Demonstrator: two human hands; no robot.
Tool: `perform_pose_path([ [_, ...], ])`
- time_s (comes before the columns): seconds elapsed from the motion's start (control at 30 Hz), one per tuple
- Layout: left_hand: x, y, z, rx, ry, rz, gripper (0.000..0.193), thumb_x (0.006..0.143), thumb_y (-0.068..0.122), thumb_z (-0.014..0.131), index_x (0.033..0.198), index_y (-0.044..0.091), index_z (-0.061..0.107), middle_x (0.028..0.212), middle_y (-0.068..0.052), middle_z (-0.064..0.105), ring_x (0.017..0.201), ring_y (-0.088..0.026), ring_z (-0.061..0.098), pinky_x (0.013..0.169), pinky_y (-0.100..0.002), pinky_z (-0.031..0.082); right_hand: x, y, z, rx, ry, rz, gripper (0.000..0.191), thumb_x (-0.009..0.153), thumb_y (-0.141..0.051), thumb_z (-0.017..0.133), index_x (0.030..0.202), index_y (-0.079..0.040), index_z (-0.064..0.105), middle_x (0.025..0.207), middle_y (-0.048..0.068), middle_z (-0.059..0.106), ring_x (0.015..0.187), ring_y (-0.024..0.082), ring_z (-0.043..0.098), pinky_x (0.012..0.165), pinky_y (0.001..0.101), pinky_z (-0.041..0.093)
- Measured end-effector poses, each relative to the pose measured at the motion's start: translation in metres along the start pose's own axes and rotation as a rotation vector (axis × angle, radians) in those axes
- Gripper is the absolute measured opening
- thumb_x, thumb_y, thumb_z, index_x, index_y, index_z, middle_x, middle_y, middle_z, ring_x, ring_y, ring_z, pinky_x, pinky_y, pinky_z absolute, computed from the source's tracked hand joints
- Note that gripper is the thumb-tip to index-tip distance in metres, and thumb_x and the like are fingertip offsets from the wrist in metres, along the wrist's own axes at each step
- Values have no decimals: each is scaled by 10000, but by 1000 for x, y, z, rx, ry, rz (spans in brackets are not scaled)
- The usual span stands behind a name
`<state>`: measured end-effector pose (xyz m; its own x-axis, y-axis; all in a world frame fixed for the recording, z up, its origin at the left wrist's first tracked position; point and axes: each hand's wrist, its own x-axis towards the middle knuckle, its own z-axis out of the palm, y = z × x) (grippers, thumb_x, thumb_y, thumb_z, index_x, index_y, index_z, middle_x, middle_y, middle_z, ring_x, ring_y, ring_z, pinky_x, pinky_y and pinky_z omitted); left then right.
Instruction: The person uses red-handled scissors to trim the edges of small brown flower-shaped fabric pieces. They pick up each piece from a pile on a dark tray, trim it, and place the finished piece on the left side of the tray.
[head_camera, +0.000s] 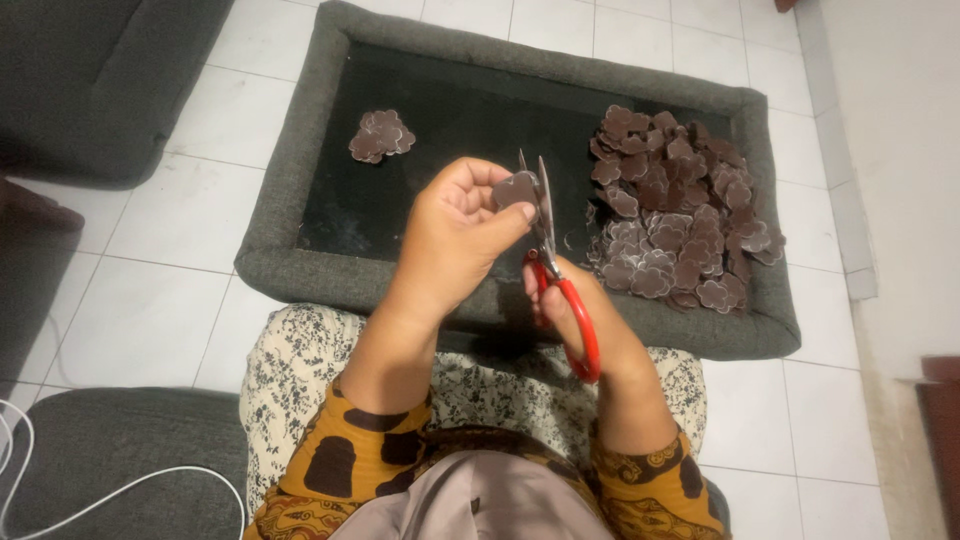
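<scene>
My left hand (455, 235) pinches a small dark brown flower-shaped piece (515, 189) between thumb and fingers. My right hand (585, 320) grips red-handled scissors (560, 285), whose blades point up and away, right beside the piece. Both hands hover over the near edge of a grey padded tray (300, 265) with a black inner surface. A big heap of brown flower-shaped pieces (680, 215) lies on the tray's right side. A small stack of similar pieces (381, 135) sits at its far left.
The tray lies on a white tiled floor (160, 300). Grey cushions sit at the far left (90, 80) and near left (110, 450), with a white cable (100, 495) across the near one. A flowered cloth (300, 360) covers my lap.
</scene>
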<state>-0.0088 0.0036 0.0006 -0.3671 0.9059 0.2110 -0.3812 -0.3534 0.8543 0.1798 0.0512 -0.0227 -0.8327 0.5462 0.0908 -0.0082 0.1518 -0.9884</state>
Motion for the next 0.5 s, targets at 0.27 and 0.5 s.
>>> perform_pose_path([
  [0.27, -1, 3, 3, 74, 14, 1, 205, 920, -49, 697, 1095, -29, 591, 965, -68, 705, 827, -69, 672, 739, -197, 558, -1, 3, -2, -38, -13, -14, 668, 960, -734, 506, 1022, -70, 550, 852, -11, 507, 747, 87, 504, 640, 241, 443],
  [0.5, -2, 6, 4, 116, 32, -6, 204, 912, -50, 698, 1088, -29, 598, 955, -64, 707, 810, -61, 667, 720, -189, 550, 0, 6, -5, -69, -27, -20, 615, 974, -695, 519, 1007, -81, 538, 797, -27, 504, 705, 75, 495, 611, 233, 435],
])
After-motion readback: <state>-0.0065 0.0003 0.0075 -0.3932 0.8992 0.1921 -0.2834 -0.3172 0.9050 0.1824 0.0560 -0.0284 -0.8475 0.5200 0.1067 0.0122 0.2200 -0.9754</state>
